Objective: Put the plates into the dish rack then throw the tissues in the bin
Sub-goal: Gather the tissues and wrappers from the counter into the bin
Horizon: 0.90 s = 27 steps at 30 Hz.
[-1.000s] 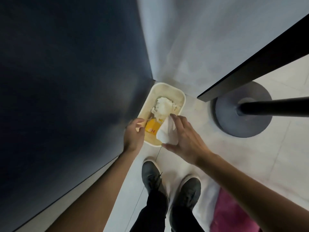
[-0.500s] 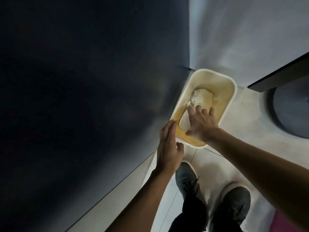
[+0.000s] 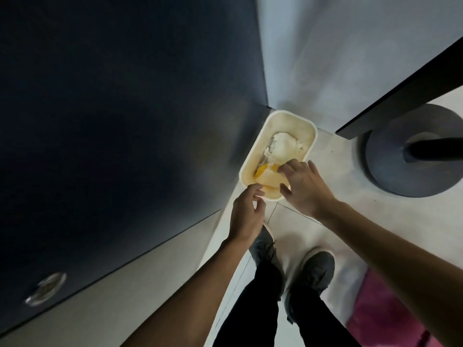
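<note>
Hard to tell: we cannot say whether the right fingertips touch the pale sheet lying in the bin. Nor can we say whether the left forefinger meets the bin's near rim. A round shiny thing at lower left is too blurred to name.
Hidden: the right grip covers the bin's near right corner.
Cut off: both forearms and the pink cloth run out of frame.
Tissues: the crumpled white tissues lie inside the bin at its far end. The pale sheet lies nearer us, beside an orange-yellow scrap.
Bin: it is cream and stands on the floor, in the corner between a dark panel and a grey wall.
Around: a round pedestal base with its black pole stands to the right under a dark counter edge. Two dark shoes are below.
Left grip: released, with fingers loosely curled and holding nothing, just at the near rim.
Right grip: released, palm down over the near end, with fingers slack and spread.
</note>
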{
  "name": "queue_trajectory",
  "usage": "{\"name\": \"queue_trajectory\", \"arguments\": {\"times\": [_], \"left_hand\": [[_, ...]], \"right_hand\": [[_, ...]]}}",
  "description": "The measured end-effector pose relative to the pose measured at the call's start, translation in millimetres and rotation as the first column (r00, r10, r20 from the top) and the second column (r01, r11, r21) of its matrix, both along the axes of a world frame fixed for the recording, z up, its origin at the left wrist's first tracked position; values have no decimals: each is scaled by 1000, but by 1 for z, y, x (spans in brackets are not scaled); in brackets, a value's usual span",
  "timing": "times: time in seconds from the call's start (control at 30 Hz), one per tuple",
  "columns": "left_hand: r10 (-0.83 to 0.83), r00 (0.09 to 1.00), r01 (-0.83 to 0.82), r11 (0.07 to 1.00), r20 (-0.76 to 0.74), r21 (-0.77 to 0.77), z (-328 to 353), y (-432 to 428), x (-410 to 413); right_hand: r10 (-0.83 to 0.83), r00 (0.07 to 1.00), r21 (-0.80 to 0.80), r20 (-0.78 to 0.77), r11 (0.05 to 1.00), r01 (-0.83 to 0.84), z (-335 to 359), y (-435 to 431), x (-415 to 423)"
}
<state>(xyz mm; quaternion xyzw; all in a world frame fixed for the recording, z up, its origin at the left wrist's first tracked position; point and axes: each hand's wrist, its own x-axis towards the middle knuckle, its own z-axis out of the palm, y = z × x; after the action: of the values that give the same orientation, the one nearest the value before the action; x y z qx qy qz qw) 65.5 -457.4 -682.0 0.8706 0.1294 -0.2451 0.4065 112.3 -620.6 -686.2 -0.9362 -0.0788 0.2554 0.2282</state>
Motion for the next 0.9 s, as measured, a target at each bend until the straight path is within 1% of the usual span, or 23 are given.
{"name": "queue_trajectory", "arguments": {"times": [0.07,0.13,0.27,0.37,0.43,0.53,0.73,0.83,0.9], "left_hand": [[109,992,-114,990,-58,-80,30,-6,4],[170,983,-180,973,-74,-145,62,-11,5],[203,977,-212,956,-67,-205,128,-16,1],[217,972,-230,952,-86,-202,184,-20,-10],[226,971,-239,946,-83,-217,221,-22,-23],[236,970,-241,947,-48,-214,273,-20,-44],[308,951,-306,933,-16,-191,362,-10,-89],[341,938,-327,929,58,-173,404,1,-110],[366,922,-341,922,124,-186,426,9,-121]], "right_hand": [[0,1000,28,14,1000,-1,32,-9,-14],[-20,1000,61,7,998,20,67,-14,-28],[-94,995,121,-23,988,96,139,-13,-55],[-141,988,165,-68,975,150,199,-11,-70],[-146,988,191,-56,969,154,237,-10,-82],[-118,993,248,-2,962,115,294,-7,-95],[-44,997,293,59,956,25,385,3,-117],[45,997,292,65,954,-62,420,11,-129],[90,991,326,101,938,-118,437,16,-134]]}}
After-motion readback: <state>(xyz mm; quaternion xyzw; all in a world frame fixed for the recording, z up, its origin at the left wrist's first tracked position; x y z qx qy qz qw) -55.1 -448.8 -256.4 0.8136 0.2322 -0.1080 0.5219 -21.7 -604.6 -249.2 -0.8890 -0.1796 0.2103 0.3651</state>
